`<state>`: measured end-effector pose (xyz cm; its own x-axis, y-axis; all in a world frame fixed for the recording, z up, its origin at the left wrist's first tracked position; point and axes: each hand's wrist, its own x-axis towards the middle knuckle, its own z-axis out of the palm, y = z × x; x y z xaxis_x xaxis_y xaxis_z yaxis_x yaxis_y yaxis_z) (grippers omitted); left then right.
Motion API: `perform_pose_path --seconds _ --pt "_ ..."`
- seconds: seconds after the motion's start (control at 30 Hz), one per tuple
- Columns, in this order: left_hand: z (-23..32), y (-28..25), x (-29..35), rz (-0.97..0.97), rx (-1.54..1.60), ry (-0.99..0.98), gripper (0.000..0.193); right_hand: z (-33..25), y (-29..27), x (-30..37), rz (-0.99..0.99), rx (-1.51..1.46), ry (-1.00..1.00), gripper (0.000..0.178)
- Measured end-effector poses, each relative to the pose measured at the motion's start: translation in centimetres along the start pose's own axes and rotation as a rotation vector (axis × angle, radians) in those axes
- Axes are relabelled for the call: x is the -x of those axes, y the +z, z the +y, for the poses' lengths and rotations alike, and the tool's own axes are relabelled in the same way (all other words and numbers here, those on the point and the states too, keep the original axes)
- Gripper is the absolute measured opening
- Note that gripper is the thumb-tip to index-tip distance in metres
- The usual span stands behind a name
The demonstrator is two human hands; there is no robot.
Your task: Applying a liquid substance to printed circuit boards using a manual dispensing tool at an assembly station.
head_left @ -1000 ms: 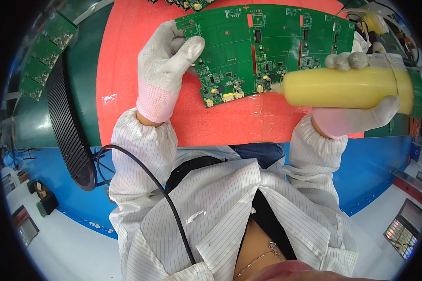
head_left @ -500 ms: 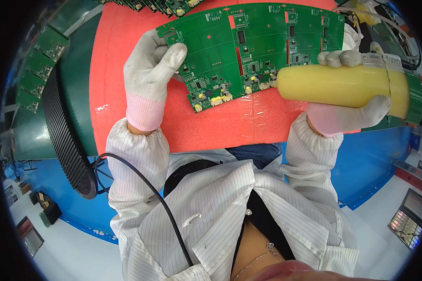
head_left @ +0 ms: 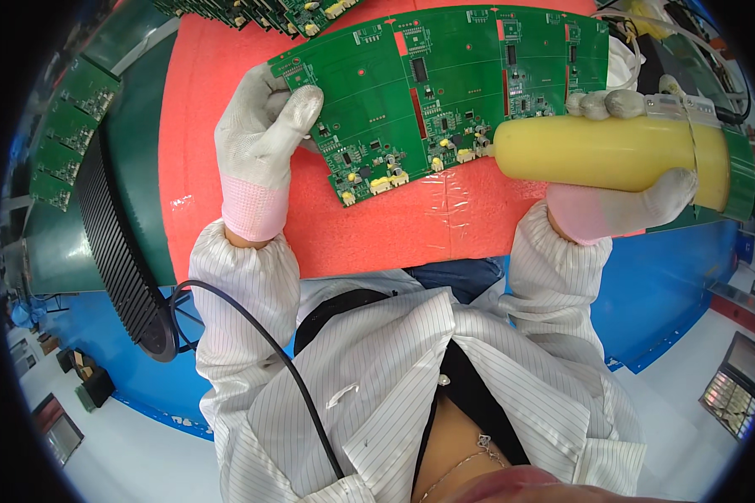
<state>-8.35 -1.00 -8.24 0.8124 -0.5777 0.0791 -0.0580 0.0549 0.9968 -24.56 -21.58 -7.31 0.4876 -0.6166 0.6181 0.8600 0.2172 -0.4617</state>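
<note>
My left hand (head_left: 264, 138), in a white glove with a pink cuff, grips the left end of a long, curved green circuit board (head_left: 356, 105), thumb on top. Chips, white connectors and yellow blobs line the board's near edge. My right hand (head_left: 617, 180), gloved alike, is closed around a fat yellow glue syringe (head_left: 596, 151), fingertips along its far side and thumb along its near side. The syringe lies sideways over the board's right part, and its narrow tip points left at the connectors on the near edge. Whether the tip touches them I cannot tell.
Beneath the board lies a pink foam sheet (head_left: 344, 235) on a green table. More green boards stand bunched at the far edge (head_left: 260, 15); another board (head_left: 75, 126) is at the left, beside a black ribbed bar (head_left: 122, 243) with a black cable (head_left: 268, 335).
The board and my left hand have shifted slightly to the left. My right hand and the glue syringe have hardly moved.
</note>
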Motion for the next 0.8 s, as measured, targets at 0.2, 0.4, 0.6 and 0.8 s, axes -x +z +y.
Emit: perform_pose_path --seconds 0.2,0.4,0.6,0.8 --pt "0.13 0.11 0.08 0.005 -0.026 0.007 0.041 -0.20 -0.10 -0.11 0.023 0.063 -0.038 0.061" --pt "0.22 0.15 0.13 0.007 -0.028 0.005 0.041 -0.28 -0.29 -0.24 0.038 0.094 -0.069 0.063" --pt "0.33 0.20 0.12 0.005 -0.021 -0.008 0.040 -0.25 0.10 -0.26 0.069 0.045 -0.072 0.063" --pt "0.31 0.18 0.08 0.004 -0.028 -0.002 0.040 -0.68 -0.42 -0.38 0.087 0.138 -0.082 0.062"
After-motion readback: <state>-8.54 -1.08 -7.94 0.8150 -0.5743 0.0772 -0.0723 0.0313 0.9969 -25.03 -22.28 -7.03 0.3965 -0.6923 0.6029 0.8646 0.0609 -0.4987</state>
